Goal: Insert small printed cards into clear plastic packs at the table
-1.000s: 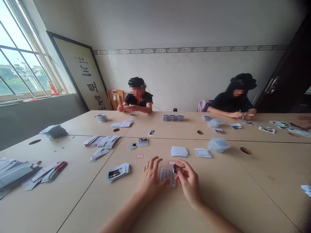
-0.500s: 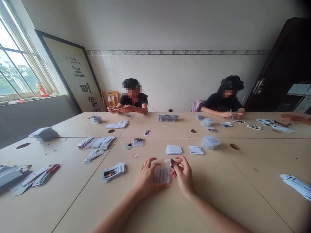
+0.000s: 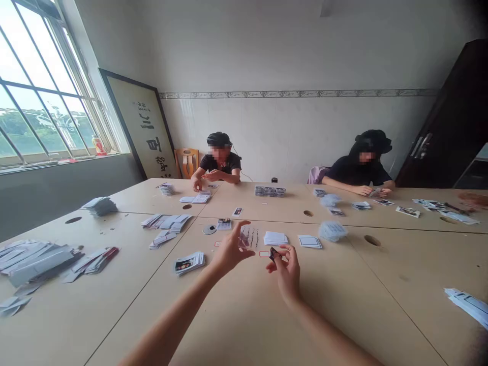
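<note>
My left hand [image 3: 231, 249] is raised above the table, thumb and index finger curved around the edges of a clear plastic case [image 3: 251, 237]. Thin dark strands run side by side in the case, and pinkish fingers show through its left part. To the right, my right hand [image 3: 286, 272] pinches a small dark printed piece [image 3: 273, 253] between thumb and fingers; its exact kind is unclear. Beside that piece lies a small red-bordered label [image 3: 264, 254]. A stack of printed cards [image 3: 189, 263] rests left of my left hand.
White cards [image 3: 276, 238] and a framed card [image 3: 309, 241] lie beyond my hands, near a pile of clear cases [image 3: 332, 231]. Paper stacks [image 3: 41, 262] cover the left side. Two people [image 3: 219, 162] sit across the table, handling small items. Round holes [image 3: 371, 240] pierce the tabletop.
My left hand has carried the clear case up and away from me. My right hand stays nearly in place with the dark piece. The view has tilted and turned slightly left.
</note>
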`<state>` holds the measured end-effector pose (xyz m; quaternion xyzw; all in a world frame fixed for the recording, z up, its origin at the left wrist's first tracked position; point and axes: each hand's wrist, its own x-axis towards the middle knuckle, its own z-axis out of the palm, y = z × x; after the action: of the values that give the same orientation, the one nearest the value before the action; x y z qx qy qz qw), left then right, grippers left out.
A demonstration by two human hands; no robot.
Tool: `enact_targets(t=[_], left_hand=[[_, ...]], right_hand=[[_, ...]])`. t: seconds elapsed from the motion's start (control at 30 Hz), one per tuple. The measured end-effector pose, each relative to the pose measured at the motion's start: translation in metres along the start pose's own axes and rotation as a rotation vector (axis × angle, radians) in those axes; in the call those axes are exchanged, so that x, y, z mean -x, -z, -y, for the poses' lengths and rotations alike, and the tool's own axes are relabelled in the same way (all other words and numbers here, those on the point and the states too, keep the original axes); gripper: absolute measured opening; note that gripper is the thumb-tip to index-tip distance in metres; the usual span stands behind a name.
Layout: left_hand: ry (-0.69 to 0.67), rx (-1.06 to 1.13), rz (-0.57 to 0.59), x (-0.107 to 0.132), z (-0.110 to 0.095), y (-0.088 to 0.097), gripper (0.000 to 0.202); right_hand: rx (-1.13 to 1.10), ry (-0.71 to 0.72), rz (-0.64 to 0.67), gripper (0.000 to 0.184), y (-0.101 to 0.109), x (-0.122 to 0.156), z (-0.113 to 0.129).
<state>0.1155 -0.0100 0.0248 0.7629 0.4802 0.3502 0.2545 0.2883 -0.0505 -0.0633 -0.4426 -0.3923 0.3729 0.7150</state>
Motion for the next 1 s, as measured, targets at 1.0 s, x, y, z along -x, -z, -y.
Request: enact_targets(t=[1.0], left_hand=[[-0.129,-0.197,-0.077,0.015,-0.129,0.085,0.086]], right_hand=[[-0.11,0.118,0.219,0.054,-0.06,-0.039,0.181]])
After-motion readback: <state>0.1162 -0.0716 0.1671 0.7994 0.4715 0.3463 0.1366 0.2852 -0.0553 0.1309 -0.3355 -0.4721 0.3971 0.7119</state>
